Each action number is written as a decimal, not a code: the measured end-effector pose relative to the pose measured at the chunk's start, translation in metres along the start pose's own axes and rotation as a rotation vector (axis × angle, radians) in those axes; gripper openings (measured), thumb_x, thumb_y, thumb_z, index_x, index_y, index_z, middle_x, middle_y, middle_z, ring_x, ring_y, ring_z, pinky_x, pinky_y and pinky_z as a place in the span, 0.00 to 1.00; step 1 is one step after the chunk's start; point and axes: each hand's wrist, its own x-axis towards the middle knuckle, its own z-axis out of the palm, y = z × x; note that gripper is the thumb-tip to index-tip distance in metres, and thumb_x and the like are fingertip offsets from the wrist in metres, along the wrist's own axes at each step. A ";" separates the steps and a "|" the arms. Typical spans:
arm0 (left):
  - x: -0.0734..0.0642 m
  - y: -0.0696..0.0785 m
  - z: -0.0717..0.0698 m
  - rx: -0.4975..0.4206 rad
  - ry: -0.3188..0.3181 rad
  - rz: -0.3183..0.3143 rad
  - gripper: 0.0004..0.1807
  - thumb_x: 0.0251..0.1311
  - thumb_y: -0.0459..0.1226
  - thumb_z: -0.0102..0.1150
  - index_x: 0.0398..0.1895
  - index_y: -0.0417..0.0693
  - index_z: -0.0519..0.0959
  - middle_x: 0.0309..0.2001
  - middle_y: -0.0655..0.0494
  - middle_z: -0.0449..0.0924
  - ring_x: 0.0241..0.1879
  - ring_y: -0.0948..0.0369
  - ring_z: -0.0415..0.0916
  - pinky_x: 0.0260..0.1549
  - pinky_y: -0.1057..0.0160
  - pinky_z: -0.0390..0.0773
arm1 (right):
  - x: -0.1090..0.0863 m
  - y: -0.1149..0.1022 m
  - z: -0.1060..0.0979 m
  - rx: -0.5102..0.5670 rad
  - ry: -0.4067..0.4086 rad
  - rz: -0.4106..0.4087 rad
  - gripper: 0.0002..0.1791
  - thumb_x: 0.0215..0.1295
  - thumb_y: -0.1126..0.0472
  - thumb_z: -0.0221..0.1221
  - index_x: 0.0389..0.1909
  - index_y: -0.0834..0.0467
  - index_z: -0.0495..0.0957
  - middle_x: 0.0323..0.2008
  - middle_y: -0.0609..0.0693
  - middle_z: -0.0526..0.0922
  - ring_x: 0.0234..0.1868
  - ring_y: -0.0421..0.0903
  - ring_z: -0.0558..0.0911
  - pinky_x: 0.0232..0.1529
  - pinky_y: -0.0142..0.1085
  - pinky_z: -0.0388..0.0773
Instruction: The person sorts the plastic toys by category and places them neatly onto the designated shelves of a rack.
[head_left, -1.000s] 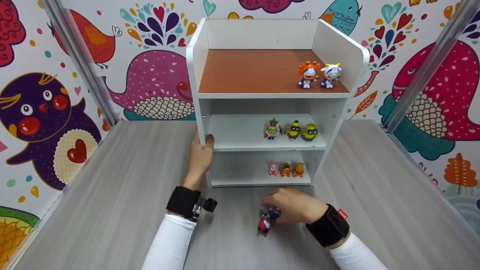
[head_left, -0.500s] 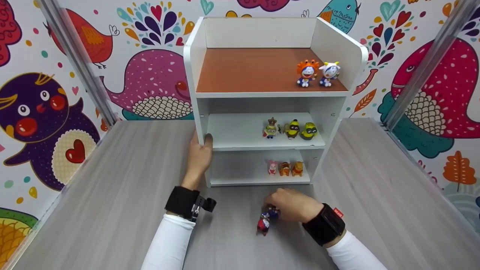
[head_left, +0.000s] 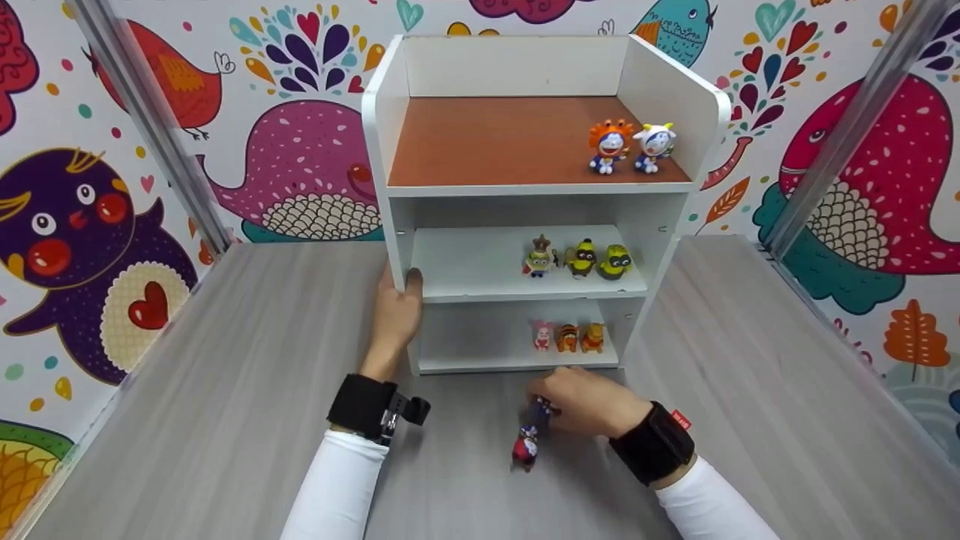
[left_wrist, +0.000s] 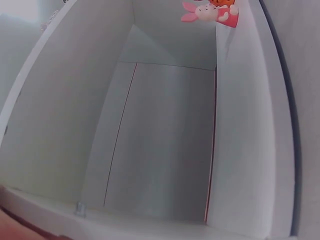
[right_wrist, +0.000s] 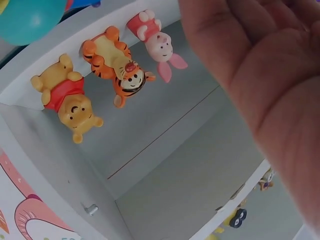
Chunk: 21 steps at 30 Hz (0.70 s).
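My left hand [head_left: 397,315] grips the left side panel of a white shelf unit [head_left: 540,190], thumb on its front edge. Only a sliver of that hand shows in the left wrist view's bottom corner. In front of the unit, my right hand [head_left: 589,401] pinches a small dark blue figurine [head_left: 540,411], partly hidden by its fingers. A red figurine [head_left: 526,450] is just below it in the head view, close to the floor. In the right wrist view, a shiny teal rounded thing [right_wrist: 32,22] with yellow, red and blue parts fills the upper left corner.
Piglet [head_left: 542,336], Tigger [head_left: 568,338] and Pooh [head_left: 592,338] figurines stand on the bottom shelf's right. Minion figurines [head_left: 580,259] occupy the middle shelf. Two Doraemon figurines [head_left: 610,147] are on the brown top. Patterned walls [head_left: 300,165] surround the grey floor [head_left: 262,360].
My right hand has shifted slightly toward the shelf unit with the dark blue figurine, now more upright above the red one. My left hand keeps its grip on the side panel.
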 end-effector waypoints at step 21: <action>0.000 -0.002 -0.001 -0.009 -0.007 -0.004 0.31 0.74 0.35 0.40 0.78 0.37 0.53 0.77 0.36 0.54 0.79 0.43 0.48 0.77 0.42 0.49 | 0.003 0.005 -0.007 0.117 0.253 -0.111 0.20 0.57 0.69 0.63 0.53 0.59 0.82 0.43 0.51 0.87 0.34 0.37 0.80 0.35 0.31 0.83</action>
